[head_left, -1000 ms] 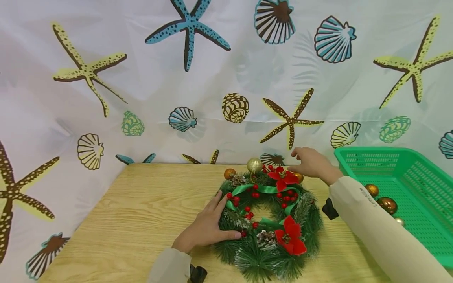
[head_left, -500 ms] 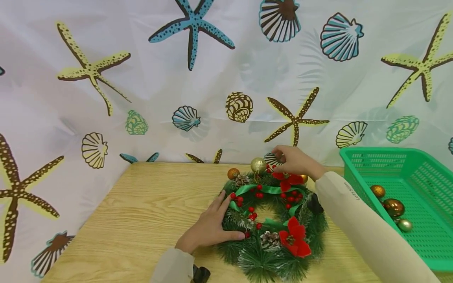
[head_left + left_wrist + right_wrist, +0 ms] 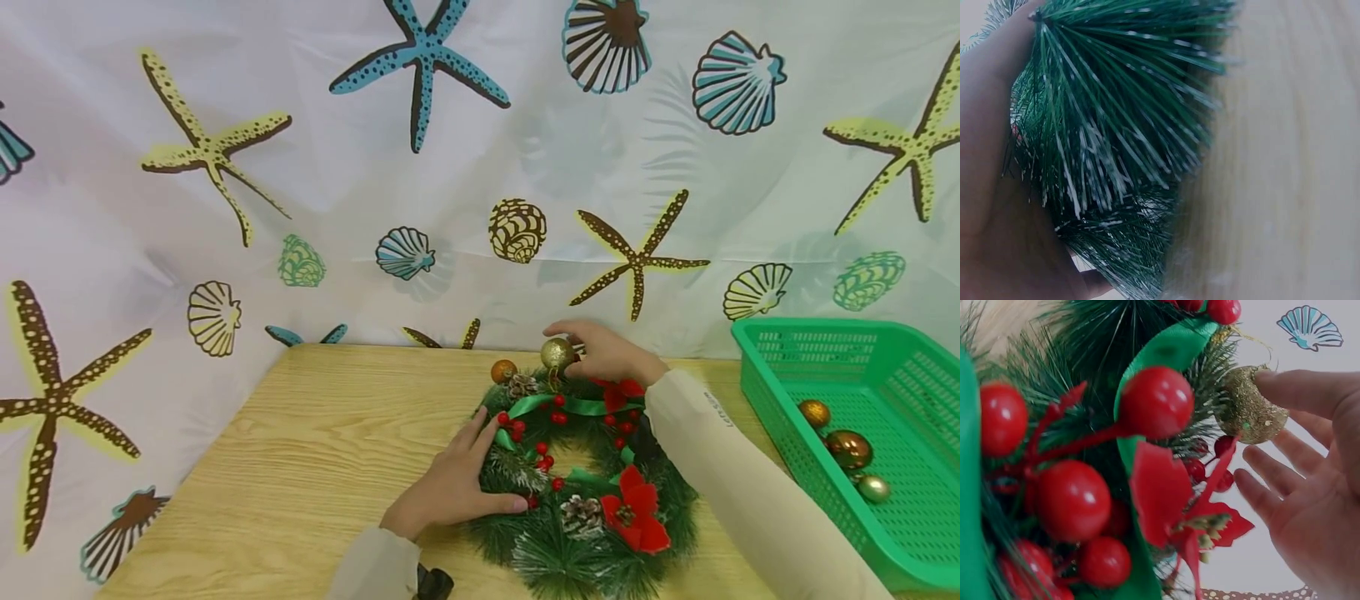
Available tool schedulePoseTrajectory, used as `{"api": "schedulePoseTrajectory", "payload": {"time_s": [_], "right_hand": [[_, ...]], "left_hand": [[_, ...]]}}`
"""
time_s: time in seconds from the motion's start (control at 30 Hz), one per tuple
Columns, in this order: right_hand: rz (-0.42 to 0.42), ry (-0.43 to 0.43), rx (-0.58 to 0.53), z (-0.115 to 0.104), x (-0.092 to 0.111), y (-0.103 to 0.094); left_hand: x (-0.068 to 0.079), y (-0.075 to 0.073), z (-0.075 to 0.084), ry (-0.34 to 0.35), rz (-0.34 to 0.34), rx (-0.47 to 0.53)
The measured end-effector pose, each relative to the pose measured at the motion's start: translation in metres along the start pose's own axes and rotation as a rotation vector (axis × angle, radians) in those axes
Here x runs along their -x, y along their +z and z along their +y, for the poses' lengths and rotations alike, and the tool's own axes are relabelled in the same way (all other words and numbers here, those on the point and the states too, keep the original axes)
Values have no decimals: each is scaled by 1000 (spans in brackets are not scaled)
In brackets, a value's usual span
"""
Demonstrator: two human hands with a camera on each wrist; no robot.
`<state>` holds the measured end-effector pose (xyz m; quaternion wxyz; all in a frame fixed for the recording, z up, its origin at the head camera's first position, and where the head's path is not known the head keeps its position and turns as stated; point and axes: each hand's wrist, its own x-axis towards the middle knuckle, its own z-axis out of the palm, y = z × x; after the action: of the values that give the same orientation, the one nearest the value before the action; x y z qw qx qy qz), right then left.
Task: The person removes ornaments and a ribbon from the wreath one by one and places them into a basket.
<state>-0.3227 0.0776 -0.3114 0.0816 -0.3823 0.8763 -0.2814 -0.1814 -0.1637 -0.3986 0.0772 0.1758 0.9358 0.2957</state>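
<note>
Resting with spread fingers against the left side of the wreath (image 3: 555, 558), the left hand (image 3: 450, 487) clasps nothing and looks well placed to steady the ring. At the wreath's top edge, right of the frame's centre, the right hand (image 3: 611, 350) has its thumb on the gold ball (image 3: 557, 354) and fingers behind it, a narrow hold whose firmness cannot be told. Handling the ball well likely calls for a light pinch on its sides, its cord (image 3: 554, 382) kept clear of the needles, and the left palm pressing enough that the greenery does not shift. Counted, there is one wreath, low and right of centre on one table (image 3: 337, 417), with two red flowers (image 3: 636, 512), two pine cones (image 3: 582, 515), one gold ball and one orange ball (image 3: 504, 372) showing; the red berries (image 3: 558, 419) cluster too closely to count surely. One green basket (image 3: 810, 346), at the right edge, contains three balls (image 3: 849, 450): orange, brown and pale gold.
</note>
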Motion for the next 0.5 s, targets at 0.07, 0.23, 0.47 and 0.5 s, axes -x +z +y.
{"api": "schedulePoseTrajectory", "payload": {"time_s": [0.07, 0.23, 0.47, 0.5], "right_hand": [[1, -2, -9, 1, -1, 3], [23, 51, -73, 5, 0, 9], [93, 101, -174, 8, 7, 4], [103, 99, -176, 8, 9, 2]], "left_hand": [[0, 1, 0, -3, -1, 2], [0, 2, 0, 1, -11, 11], [0, 2, 0, 2, -8, 18], [0, 1, 0, -2, -5, 15]]}}
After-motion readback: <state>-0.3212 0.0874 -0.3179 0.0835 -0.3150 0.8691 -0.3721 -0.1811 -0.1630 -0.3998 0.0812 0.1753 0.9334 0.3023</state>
